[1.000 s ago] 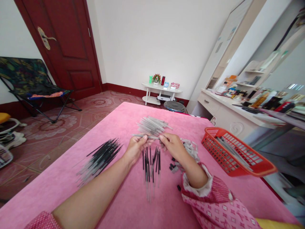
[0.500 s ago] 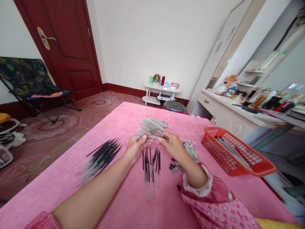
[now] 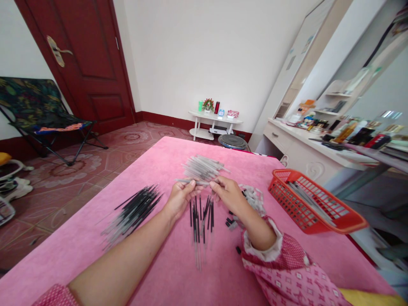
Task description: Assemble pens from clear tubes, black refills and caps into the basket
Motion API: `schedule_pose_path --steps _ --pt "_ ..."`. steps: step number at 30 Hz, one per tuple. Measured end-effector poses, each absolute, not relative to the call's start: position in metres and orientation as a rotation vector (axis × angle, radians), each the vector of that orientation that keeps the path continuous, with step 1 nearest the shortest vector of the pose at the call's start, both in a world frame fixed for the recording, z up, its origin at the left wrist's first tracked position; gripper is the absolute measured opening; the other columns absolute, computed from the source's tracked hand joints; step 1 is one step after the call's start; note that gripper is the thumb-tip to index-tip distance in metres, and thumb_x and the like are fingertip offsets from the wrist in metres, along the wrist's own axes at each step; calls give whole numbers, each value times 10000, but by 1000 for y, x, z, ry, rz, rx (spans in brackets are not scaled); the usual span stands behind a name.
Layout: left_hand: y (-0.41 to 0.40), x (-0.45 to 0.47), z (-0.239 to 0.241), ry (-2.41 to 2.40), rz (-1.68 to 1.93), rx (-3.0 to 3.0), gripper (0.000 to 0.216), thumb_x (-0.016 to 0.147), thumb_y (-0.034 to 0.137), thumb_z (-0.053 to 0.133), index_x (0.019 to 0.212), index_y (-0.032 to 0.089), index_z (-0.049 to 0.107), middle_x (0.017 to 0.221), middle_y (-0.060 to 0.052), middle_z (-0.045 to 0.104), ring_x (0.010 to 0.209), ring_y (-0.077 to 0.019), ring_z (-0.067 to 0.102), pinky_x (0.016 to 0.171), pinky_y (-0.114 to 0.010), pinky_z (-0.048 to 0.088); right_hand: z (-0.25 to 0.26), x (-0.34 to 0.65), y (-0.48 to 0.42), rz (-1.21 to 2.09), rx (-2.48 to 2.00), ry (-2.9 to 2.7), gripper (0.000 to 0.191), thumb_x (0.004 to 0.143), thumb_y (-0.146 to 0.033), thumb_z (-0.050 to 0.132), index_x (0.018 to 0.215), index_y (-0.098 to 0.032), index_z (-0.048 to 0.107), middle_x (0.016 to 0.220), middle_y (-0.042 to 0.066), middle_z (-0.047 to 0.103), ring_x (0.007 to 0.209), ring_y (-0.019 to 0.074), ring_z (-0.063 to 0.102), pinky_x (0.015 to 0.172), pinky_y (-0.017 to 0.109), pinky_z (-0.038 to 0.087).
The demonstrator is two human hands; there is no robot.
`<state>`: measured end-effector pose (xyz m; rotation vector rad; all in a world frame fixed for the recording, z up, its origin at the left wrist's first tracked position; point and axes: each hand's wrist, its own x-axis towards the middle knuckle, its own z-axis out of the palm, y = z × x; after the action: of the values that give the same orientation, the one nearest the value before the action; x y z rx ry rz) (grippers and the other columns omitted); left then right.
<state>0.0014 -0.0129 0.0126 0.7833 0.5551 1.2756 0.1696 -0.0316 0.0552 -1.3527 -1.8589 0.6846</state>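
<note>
My left hand (image 3: pixel 179 199) and my right hand (image 3: pixel 230 194) are close together over the middle of the table. Between them lies a thin grey pen-like stick (image 3: pixel 182 180), nearly level, pinched by the thumb and fingers of both. Just beyond my hands is a pile of grey translucent sticks (image 3: pixel 204 166). Nearer to me, several loose black-and-grey sticks (image 3: pixel 198 229) are spread below my fingers. A thick bundle of similar black-and-grey sticks (image 3: pixel 135 214) rests left of my left hand. Small grey and black caps (image 3: pixel 255 199) lie beside my right hand, partly hidden by its wrist.
A pink cloth (image 3: pixel 127 272) covers the table. On the right stands a red plastic basket (image 3: pixel 318 223) with long grey sticks inside. A dresser (image 3: pixel 296 146) with bottles is behind it. A folding chair (image 3: pixel 35 106) stands at left, near the dark red door (image 3: pixel 83 55).
The whole view has shifted very slightly. Both hands keep their hold on the thin stick, and the piles look the same.
</note>
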Motion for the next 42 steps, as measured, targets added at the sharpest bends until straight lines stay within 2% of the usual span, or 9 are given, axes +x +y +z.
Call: schedule_pose_path --steps 2,6,9,13,17,21,26,33,42 --pt "-13 1 12 561 1274 788 242 660 256 731 822 92 659 728 -63 699 665 -122 650 639 -207 505 55 169 -32 728 -1351 -1856 294 846 -382 447 667 -160 517 578 -5 568 481 105 544 478 202 397" --pt "-12 1 11 555 1270 816 249 668 256 725 841 94 651 730 -56 691 670 -121 646 626 -205 503 58 176 -29 879 -1431 -1860 433 890 -440 300 634 -162 511 524 4 570 406 104 523 432 207 383" --pt "-10 0 9 565 1272 824 255 680 272 712 856 102 641 763 -54 687 688 -132 646 593 -210 502 64 192 -27 683 -1547 -2015 309 831 -363 444 625 -158 548 546 2 589 473 105 544 472 197 378" --pt "-8 0 5 557 1289 810 272 703 289 688 905 134 594 806 -41 674 696 -137 642 561 -222 500 77 211 -30 526 -1806 -2275 33 645 -190 623 664 -169 640 635 0 645 589 114 580 516 185 362" --pt "-8 0 5 541 1281 830 322 744 291 646 1022 170 535 819 -33 657 702 -143 642 573 -235 500 89 210 -39 508 -2066 -2458 113 583 -217 682 695 -213 695 669 0 673 613 135 603 505 198 344" --pt "-10 -1 6 543 1264 850 384 774 296 607 1127 176 516 814 -31 636 652 -134 630 588 -254 499 93 198 -46 297 -2217 -2554 158 544 -219 702 701 -230 716 703 32 688 650 188 623 495 228 347" --pt "-10 -2 10 497 1251 832 398 788 304 582 1157 169 525 718 1 562 640 -134 611 588 -258 486 88 185 -49 66 -2211 -2623 169 556 -178 676 721 -193 710 770 90 692 747 249 633 549 263 393" --pt "-11 -1 12 525 1257 849 375 774 330 593 1098 143 569 640 24 500 506 -79 506 464 -194 385 88 206 -36 109 -2247 -2391 153 689 -255 593 808 -229 687 853 48 680 794 185 613 611 238 386" --pt "-12 0 13 556 1256 835 387 753 334 614 1080 130 579 630 31 474 475 -61 454 444 -185 345 80 240 -24 17 -2333 -2194 151 671 -239 611 797 -214 690 839 64 683 794 202 614 572 248 353"
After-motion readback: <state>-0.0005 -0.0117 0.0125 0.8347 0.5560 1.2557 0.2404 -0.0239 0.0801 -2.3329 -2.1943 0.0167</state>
